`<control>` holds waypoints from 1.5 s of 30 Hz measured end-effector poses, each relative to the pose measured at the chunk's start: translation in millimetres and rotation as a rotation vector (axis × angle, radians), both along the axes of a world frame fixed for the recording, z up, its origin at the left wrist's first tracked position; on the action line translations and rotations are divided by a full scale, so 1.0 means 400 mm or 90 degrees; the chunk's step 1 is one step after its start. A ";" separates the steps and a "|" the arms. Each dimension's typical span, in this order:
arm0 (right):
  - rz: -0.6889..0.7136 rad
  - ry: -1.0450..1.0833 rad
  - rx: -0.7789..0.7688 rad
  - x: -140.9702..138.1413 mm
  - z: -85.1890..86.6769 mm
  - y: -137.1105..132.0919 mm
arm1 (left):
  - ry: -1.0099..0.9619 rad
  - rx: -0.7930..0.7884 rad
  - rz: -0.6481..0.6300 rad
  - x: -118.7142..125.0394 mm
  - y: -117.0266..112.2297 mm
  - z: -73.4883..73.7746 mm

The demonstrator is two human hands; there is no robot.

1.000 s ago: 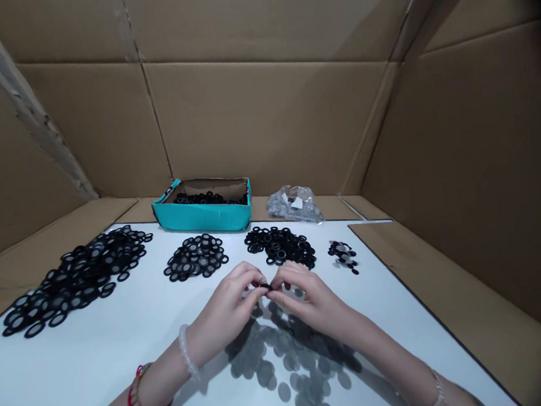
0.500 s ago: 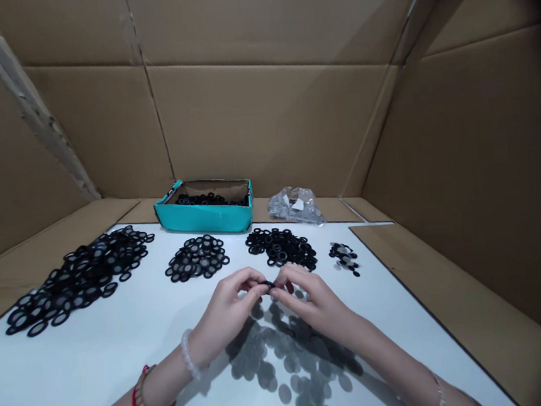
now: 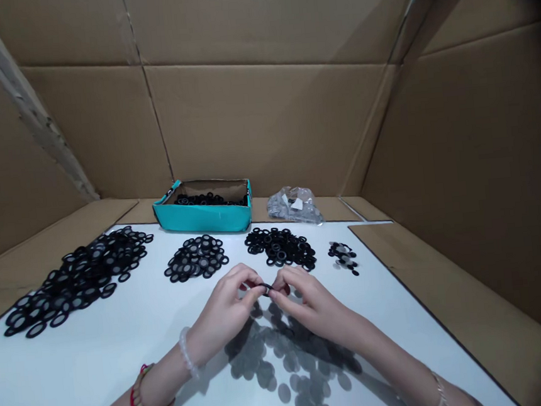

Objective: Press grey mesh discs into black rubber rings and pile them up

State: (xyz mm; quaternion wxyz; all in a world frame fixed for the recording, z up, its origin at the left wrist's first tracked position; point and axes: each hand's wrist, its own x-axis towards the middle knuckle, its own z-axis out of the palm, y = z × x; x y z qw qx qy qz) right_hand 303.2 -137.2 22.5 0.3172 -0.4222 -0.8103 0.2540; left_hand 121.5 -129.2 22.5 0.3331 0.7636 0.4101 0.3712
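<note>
My left hand (image 3: 230, 307) and my right hand (image 3: 305, 304) meet above the white table (image 3: 100, 376), fingertips pinched together on one small black ring (image 3: 267, 286). Under and just behind the hands lies a spread of grey mesh discs (image 3: 284, 360). Beyond the hands sit a pile of plain black rings (image 3: 281, 246) and a pile of rings with mesh in them (image 3: 194, 258). A beaded bracelet and a red one are on my left wrist.
A large heap of bigger black rings (image 3: 76, 280) covers the left of the table. A small cluster of rings and discs (image 3: 344, 256) lies at the right. A teal box (image 3: 204, 207) with black rings and a clear bag (image 3: 294, 204) stand at the back. Cardboard walls surround everything.
Both hands stay pinched on the ring in nearly the same spot; the fingers have shifted only slightly.
</note>
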 end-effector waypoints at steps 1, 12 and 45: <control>-0.006 0.008 -0.009 -0.001 0.000 -0.001 | -0.014 0.013 0.012 0.003 -0.001 0.000; 0.005 0.126 -0.053 -0.009 -0.017 0.018 | -0.208 -0.237 0.010 0.015 0.003 0.025; -0.033 0.177 0.133 -0.017 -0.012 -0.008 | 0.132 0.251 0.023 -0.001 -0.019 0.004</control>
